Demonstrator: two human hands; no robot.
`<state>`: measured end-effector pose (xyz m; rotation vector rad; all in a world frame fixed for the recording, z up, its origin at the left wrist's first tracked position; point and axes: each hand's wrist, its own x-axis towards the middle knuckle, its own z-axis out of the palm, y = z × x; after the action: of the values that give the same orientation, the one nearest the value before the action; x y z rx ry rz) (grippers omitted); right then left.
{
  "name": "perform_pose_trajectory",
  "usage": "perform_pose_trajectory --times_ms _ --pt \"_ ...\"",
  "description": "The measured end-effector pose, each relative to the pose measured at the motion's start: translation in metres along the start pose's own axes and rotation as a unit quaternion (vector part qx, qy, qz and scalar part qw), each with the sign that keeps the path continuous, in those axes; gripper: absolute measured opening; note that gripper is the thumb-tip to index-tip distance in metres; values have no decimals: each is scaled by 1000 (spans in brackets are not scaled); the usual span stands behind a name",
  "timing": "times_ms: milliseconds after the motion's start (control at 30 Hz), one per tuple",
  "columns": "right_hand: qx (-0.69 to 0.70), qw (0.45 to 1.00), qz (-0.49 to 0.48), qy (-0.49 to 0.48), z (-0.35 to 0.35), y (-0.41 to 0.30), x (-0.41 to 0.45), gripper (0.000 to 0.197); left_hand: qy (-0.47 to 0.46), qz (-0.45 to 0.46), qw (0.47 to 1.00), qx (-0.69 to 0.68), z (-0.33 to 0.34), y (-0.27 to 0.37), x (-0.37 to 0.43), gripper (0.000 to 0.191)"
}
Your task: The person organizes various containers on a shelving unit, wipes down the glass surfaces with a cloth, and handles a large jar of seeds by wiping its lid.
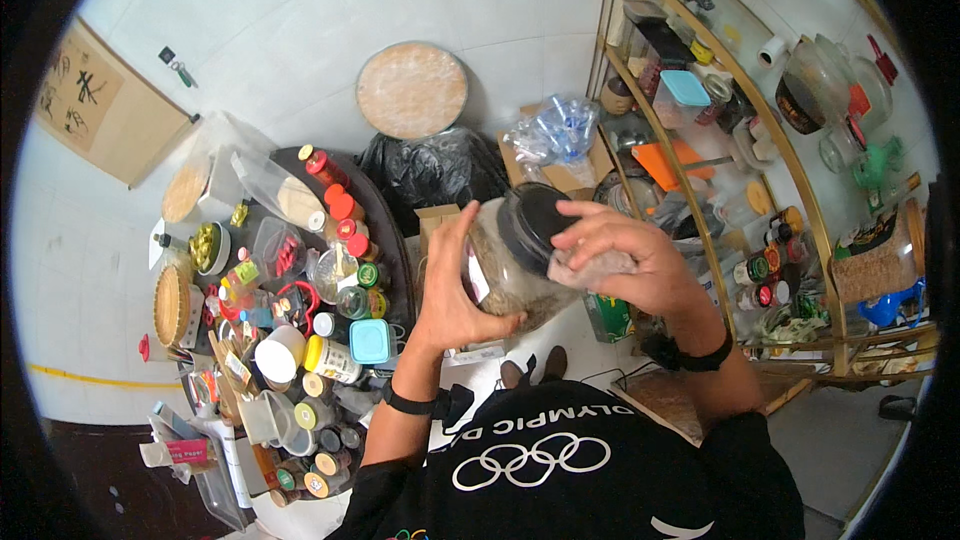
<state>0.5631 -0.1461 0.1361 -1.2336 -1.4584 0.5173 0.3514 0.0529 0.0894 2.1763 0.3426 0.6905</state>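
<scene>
My left hand (457, 292) grips the side and lower part of a large clear jar (517, 292), raised in front of my chest and tilted. The jar holds a dry, brownish-green content whose kind I cannot tell. A black lid (534, 229) sits on its upper end. My right hand (630, 255) is at the lid's edge, holding a crumpled pale cloth or tissue (589, 268) against the lid and the jar's shoulder. A white label shows on the jar beside my left palm.
At left stands a dark round table (394, 240) crowded with jars, tubs and baskets. At right is a gold-framed glass shelf (705, 240) full of containers. Ahead, a cardboard box (600, 161) of plastic bottles stands by a black plastic bag (442, 172) under a round board (412, 90).
</scene>
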Motion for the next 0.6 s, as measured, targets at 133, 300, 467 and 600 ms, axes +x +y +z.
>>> perform_pose_trajectory --times_ms 133,300,467,600 --pt "-6 996 87 26 -5 -15 -6 30 32 10 999 39 -11 3 -1 130" --pt "-59 956 192 215 11 -13 21 30 85 29 982 165 -4 20 -5 122" --pt "-245 945 42 212 51 -24 52 27 125 80 961 232 2 33 -13 121" --pt "-264 947 71 170 61 -23 58 25 123 87 947 284 -7 33 -23 121"
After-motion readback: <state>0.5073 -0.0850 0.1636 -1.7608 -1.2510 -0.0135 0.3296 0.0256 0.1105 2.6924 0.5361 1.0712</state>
